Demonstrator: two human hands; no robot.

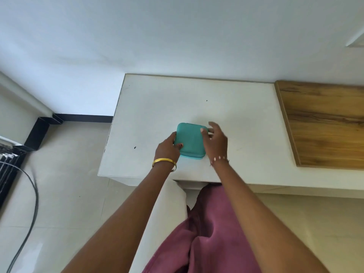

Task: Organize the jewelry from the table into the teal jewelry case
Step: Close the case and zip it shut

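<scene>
The teal jewelry case (190,139) lies closed on the white table (157,107), near its front middle. My left hand (167,147) grips the case's left edge, thumb on top of the lid and fingers along the side. My right hand (214,141) rests over the case's right edge with fingers spread, thumb touching the lid; the fingertips look slightly blurred. A gold bangle sits on my left wrist and a beaded bracelet on my right wrist. No loose jewelry shows on the table.
A wooden panel (323,125) lies on the right part of the table. Small dark specks (135,147) mark the white top. A white chair edge (169,196) and my purple clothing are below. Black cables (29,213) run across the floor at left.
</scene>
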